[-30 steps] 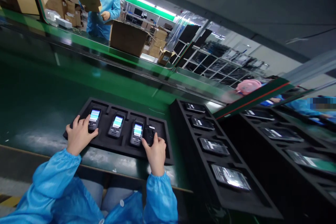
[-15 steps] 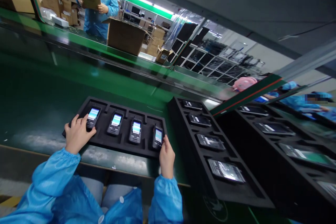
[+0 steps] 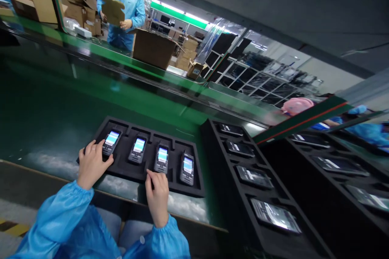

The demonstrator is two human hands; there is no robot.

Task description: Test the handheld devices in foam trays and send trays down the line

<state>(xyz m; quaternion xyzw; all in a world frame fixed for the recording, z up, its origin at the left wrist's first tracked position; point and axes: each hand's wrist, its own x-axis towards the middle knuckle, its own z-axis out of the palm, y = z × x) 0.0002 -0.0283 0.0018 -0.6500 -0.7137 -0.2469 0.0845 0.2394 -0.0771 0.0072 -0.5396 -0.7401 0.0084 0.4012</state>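
Observation:
A black foam tray (image 3: 121, 168) lies on the green bench with several handheld terminals in its slots, their screens lit. My left hand (image 3: 95, 164) rests over the tray's left end, fingers apart, with fingertips and thumb against the lower left of the leftmost terminal (image 3: 111, 142). My right hand (image 3: 158, 194) is at the tray's front edge, just below the third terminal (image 3: 161, 158). Its fingers are bent, with a gap between thumb and index finger and nothing visible in them. The second terminal (image 3: 138, 149) and the rightmost terminal (image 3: 187, 168) lie in their slots untouched.
To the right stands a black foam stack (image 3: 219, 186) holding several terminals with dark screens, and another stack (image 3: 306, 186) lies beyond it. Across the bench, a person in blue (image 3: 121, 12) holds a piece of cardboard near an open carton (image 3: 153, 48).
My right hand has left the rightmost terminal and moved left along the tray's front edge to the third one. That rightmost terminal now sits straighter in its slot. My left hand stays put.

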